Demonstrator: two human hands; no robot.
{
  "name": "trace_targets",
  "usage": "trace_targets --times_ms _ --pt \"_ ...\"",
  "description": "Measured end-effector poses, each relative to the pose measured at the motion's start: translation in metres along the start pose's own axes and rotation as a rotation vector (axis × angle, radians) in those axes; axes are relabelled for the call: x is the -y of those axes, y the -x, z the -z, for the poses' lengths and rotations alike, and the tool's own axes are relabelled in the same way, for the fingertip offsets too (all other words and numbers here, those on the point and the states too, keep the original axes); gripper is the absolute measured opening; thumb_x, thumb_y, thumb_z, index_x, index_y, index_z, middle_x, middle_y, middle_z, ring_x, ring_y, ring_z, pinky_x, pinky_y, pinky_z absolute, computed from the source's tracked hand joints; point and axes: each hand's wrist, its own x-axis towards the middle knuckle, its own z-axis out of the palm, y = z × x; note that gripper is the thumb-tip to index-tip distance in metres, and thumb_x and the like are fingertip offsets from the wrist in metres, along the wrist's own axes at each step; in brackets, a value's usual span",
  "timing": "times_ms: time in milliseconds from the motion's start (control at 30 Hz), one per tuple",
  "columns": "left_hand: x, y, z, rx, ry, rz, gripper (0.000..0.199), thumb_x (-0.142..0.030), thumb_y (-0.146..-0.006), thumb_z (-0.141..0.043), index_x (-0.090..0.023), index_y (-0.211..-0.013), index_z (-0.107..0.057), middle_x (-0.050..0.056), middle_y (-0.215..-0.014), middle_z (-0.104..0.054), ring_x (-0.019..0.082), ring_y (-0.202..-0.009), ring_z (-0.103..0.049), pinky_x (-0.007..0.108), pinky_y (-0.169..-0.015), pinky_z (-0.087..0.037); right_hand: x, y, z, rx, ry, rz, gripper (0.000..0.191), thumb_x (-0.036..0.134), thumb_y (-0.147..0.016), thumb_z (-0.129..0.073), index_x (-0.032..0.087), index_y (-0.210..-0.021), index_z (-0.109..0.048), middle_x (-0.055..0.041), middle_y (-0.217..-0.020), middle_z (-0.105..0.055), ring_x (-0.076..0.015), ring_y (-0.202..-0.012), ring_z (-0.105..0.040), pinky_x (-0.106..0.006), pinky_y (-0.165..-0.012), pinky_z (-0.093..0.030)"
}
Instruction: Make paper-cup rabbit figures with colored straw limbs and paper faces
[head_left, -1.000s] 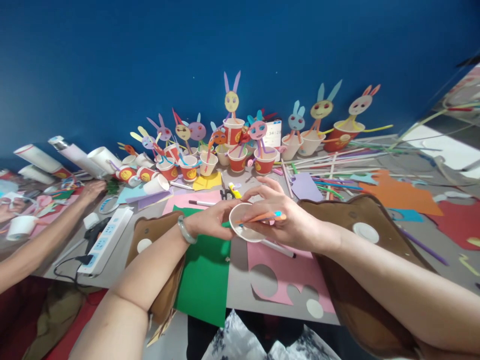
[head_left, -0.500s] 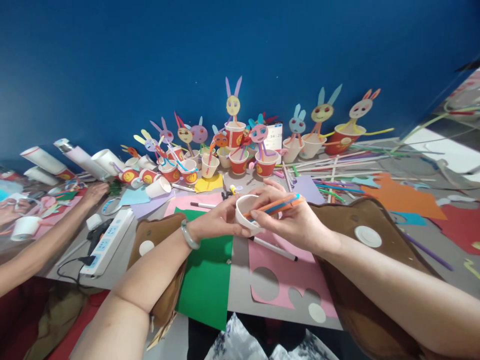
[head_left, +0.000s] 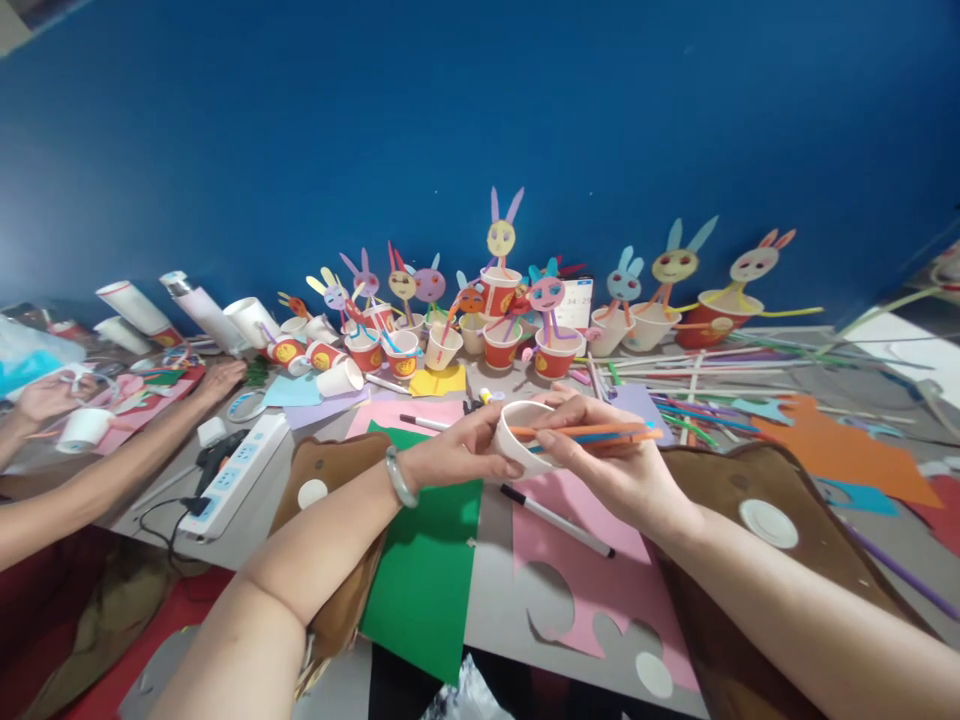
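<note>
In the middle of the head view, a white paper cup (head_left: 511,446) is tilted in my left hand (head_left: 454,452), its open rim towards my right hand. Fingers and thumb of that hand are wrapped round the cup's side. My right hand (head_left: 611,462) pinches orange and blue pipe cleaners (head_left: 600,433), which lie nearly level. Their left ends reach over the rim into the cup; where they end inside is hard to make out. Below the hands lie a black-capped white marker (head_left: 559,520), pink paper (head_left: 592,560) with round cut-outs and a green sheet (head_left: 420,570).
Several cups with paper rabbit figures (head_left: 555,350) stand along the blue wall. Loose pipe cleaners (head_left: 720,365) and orange paper (head_left: 840,445) lie right. Brown cushions (head_left: 720,490) flank the work area. At left are a power strip (head_left: 238,478) and another person's hand (head_left: 221,380).
The view has shifted, so the scene sits further right and lower. The pipe cleaners in my right hand have swung from slanting upward to nearly level. My left hand keeps the cup.
</note>
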Motion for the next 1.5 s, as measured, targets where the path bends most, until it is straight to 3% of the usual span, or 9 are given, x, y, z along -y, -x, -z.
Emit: trace_targets --times_ms 233,333,433,567,767,1033,1167,1367,1500 --pt "-0.003 0.000 -0.005 0.092 -0.003 -0.015 0.078 -0.030 -0.076 -0.079 -0.031 -0.146 -0.045 0.011 -0.135 -0.058 0.026 -0.122 -0.055 0.032 -0.093 -0.046 -0.006 -0.005 0.001 0.166 -0.033 -0.009 0.016 0.039 -0.087 -0.069 0.023 -0.085 -0.073 -0.0080 -0.104 -0.072 -0.0271 -0.106 -0.065 -0.040 -0.092 -0.051" --pt "-0.004 0.000 -0.004 0.081 -0.011 -0.001 0.073 -0.032 -0.075 -0.080 -0.028 -0.141 -0.049 0.012 -0.133 -0.057 0.025 -0.118 -0.057 0.033 -0.093 -0.045 -0.010 -0.007 0.001 0.164 -0.035 -0.027 0.019 0.041 -0.086 -0.070 0.023 -0.086 -0.075 -0.0089 -0.106 -0.073 -0.0285 -0.110 -0.064 -0.041 -0.094 -0.051" --pt "-0.002 0.000 -0.001 -0.013 -0.011 -0.017 0.057 -0.039 -0.077 -0.078 -0.025 -0.126 -0.054 0.009 -0.125 -0.058 0.021 -0.111 -0.057 0.031 -0.091 -0.044 -0.012 -0.007 0.002 0.128 -0.041 -0.044 0.021 0.042 -0.085 -0.070 0.022 -0.087 -0.076 -0.0091 -0.104 -0.073 -0.0287 -0.111 -0.063 -0.040 -0.095 -0.051" --pt "-0.001 -0.003 0.002 -0.151 -0.056 -0.071 0.036 -0.050 -0.086 -0.065 -0.020 -0.096 -0.049 0.001 -0.096 -0.054 0.010 -0.080 -0.051 0.024 -0.073 -0.041 -0.014 -0.007 0.003 0.118 -0.074 -0.103 0.020 0.040 -0.085 -0.071 0.021 -0.090 -0.075 -0.0084 -0.102 -0.072 -0.0248 -0.098 -0.067 -0.036 -0.083 -0.054" --pt "-0.008 -0.005 -0.001 -0.155 -0.271 -0.111 0.041 -0.056 -0.086 -0.061 -0.017 -0.081 -0.047 -0.002 -0.079 -0.043 0.010 -0.073 -0.040 0.024 -0.067 -0.036 -0.016 -0.010 0.002 0.104 -0.052 -0.085 0.023 0.043 -0.083 -0.072 0.020 -0.083 -0.075 -0.0083 -0.097 -0.072 -0.0242 -0.096 -0.067 -0.035 -0.083 -0.054" --pt "0.009 -0.013 0.013 -0.240 0.092 -0.090 0.038 -0.051 -0.084 -0.066 -0.019 -0.085 -0.045 -0.004 -0.079 -0.046 0.008 -0.069 -0.046 0.023 -0.067 -0.044 -0.023 -0.008 0.006 -0.108 -0.075 -0.016 0.041 0.044 -0.080 -0.077 0.024 -0.114 -0.066 -0.0088 -0.120 -0.069 -0.0267 -0.115 -0.063 -0.044 -0.102 -0.048" --pt "0.008 -0.013 0.013 -0.306 0.114 -0.087 0.043 -0.054 -0.079 -0.070 -0.019 -0.085 -0.046 -0.004 -0.080 -0.048 0.007 -0.069 -0.046 0.022 -0.068 -0.045 -0.021 -0.010 0.003 -0.179 -0.059 -0.060 0.038 0.049 -0.084 -0.071 0.021 -0.109 -0.066 -0.0116 -0.127 -0.065 -0.0265 -0.120 -0.060 -0.041 -0.101 -0.049" --pt "0.009 -0.011 0.013 -0.273 0.000 -0.067 0.041 -0.053 -0.082 -0.068 -0.018 -0.086 -0.047 -0.003 -0.085 -0.049 0.008 -0.074 -0.048 0.023 -0.070 -0.046 -0.027 -0.012 0.001 -0.022 0.013 -0.155 0.039 0.053 -0.090 -0.059 0.018 -0.106 -0.069 -0.0091 -0.105 -0.073 -0.0234 -0.094 -0.068 -0.035 -0.082 -0.054" --pt "0.012 -0.011 0.015 -0.247 -0.108 0.062 0.044 -0.056 -0.079 -0.069 -0.017 -0.086 -0.050 -0.002 -0.087 -0.051 0.010 -0.078 -0.052 0.025 -0.071 -0.048 -0.043 -0.013 0.001 0.006 0.147 -0.189 0.036 0.048 -0.090 -0.058 0.017 -0.099 -0.072 -0.0058 -0.083 -0.073 -0.0216 -0.074 -0.066 -0.032 -0.066 -0.053"
